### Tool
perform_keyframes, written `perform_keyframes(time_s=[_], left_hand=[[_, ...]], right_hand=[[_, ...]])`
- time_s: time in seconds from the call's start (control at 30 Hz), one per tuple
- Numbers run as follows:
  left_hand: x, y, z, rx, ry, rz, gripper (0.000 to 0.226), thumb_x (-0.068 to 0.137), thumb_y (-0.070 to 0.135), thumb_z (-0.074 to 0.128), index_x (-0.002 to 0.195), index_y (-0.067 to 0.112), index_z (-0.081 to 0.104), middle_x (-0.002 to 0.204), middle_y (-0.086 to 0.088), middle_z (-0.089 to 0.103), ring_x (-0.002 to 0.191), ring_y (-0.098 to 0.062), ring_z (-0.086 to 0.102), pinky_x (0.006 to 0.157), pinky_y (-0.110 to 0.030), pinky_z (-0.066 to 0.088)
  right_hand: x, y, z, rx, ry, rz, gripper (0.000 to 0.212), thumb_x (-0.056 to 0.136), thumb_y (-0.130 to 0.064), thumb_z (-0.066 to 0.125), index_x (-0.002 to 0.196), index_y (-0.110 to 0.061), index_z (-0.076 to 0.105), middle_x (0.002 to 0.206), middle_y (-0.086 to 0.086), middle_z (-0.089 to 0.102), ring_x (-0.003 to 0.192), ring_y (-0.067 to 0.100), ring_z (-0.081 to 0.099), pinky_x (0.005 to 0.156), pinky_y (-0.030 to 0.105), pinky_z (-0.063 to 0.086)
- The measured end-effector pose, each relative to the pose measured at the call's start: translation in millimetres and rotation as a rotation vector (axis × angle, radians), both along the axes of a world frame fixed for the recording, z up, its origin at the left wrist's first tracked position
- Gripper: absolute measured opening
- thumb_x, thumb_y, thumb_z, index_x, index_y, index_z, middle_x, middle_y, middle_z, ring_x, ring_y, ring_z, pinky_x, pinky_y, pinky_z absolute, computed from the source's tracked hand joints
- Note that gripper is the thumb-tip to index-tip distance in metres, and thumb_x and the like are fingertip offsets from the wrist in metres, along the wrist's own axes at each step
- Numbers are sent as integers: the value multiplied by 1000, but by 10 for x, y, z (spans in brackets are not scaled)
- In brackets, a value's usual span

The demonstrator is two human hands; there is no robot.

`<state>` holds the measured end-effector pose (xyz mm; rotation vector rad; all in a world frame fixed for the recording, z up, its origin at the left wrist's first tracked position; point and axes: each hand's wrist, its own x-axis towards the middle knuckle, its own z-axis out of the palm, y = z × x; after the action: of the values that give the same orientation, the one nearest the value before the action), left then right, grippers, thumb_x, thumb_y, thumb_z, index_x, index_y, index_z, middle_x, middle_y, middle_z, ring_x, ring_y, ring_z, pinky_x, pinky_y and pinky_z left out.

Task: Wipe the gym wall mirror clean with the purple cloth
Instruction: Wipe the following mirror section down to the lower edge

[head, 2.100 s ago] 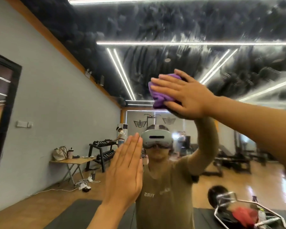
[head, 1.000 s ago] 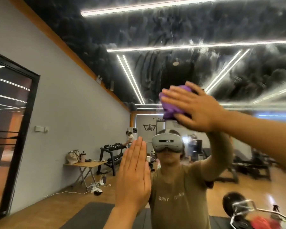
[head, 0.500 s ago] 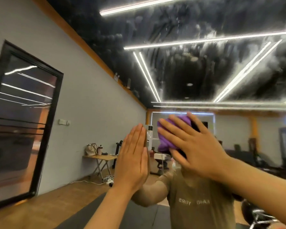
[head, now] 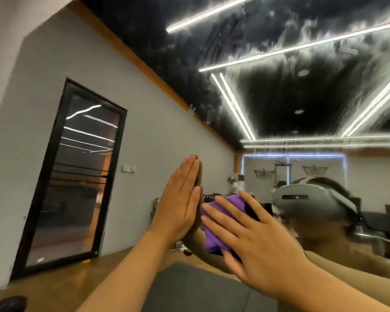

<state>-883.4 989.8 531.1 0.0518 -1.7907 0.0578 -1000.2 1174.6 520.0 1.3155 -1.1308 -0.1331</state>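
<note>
The wall mirror (head: 291, 75) fills the view, with streaky white smears over its upper part. My right hand (head: 254, 242) lies flat with spread fingers on the bunched purple cloth (head: 214, 230), pressing it against the glass at lower centre. My left hand (head: 180, 203) is flat on the mirror just left of the cloth, fingers straight and together, meeting its own reflection. Much of the cloth is hidden under my right hand.
The glass reflects the gym: a grey wall with a black-framed door (head: 70, 183), a wooden floor, a dark mat (head: 189, 287), ceiling light strips, and a person wearing a grey headset (head: 311, 199) at right.
My right hand slid the cloth down the mirror and leftward until it sits beside my left hand. The view has swung left, and the reflected headset has moved to the right.
</note>
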Motion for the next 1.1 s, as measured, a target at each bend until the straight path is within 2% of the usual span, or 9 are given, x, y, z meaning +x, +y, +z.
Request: perform_keyframes(time_s=[0.23,0.43,0.63,0.77,0.87,0.97,1.1], left_hand=[[90,-95,26,-98,-52,61,56,105,38,22,158,23,8,167,8,3,154,-1,1,124,-21,2],[-17,-153,-59,-139,46,62,55,107,36,22,157,20,9,166,5,7,155,-8,3,123,-20,-4],[-61,-224,-124,-156,68,54,54,106,37,19,157,22,7,165,7,2,152,0,-10,122,-19,-11],[16,-395,-206,-229,23,19,55,107,38,22,159,24,7,167,8,-2,154,-5,-5,122,-21,-9],[9,-451,-259,-241,44,26,57,107,36,24,160,21,10,169,4,3,156,-10,0,124,-24,-6],[-9,-471,-278,-246,64,5,58,106,35,27,161,18,16,169,0,10,156,-12,5,125,-27,-3],[-6,-511,-301,-267,76,-39,59,105,33,30,160,14,22,169,-4,16,156,-14,10,126,-34,6]], right_hand=[[-8,5,-14,-29,-15,-30,62,97,-50,39,151,-21,46,157,2,39,148,24,35,122,52,13],[79,-91,-142,-174,-78,-74,65,98,-58,34,151,-23,47,157,1,41,148,24,36,122,52,13],[146,-205,-360,-304,-137,-84,61,101,-49,34,155,-21,40,162,4,34,151,26,31,122,53,17],[200,-234,-480,-342,-179,-134,60,102,-48,35,157,-23,36,165,2,29,153,25,25,122,54,17],[229,-211,-541,-305,-184,-173,61,102,-49,35,159,-25,32,166,0,25,155,23,21,122,54,16],[206,-157,-629,-202,-92,-228,61,104,-51,33,160,-27,28,167,-2,22,156,20,17,125,52,10],[203,-115,-484,-117,-42,-271,60,105,-56,29,160,-31,28,166,-5,25,155,17,17,123,53,11]])
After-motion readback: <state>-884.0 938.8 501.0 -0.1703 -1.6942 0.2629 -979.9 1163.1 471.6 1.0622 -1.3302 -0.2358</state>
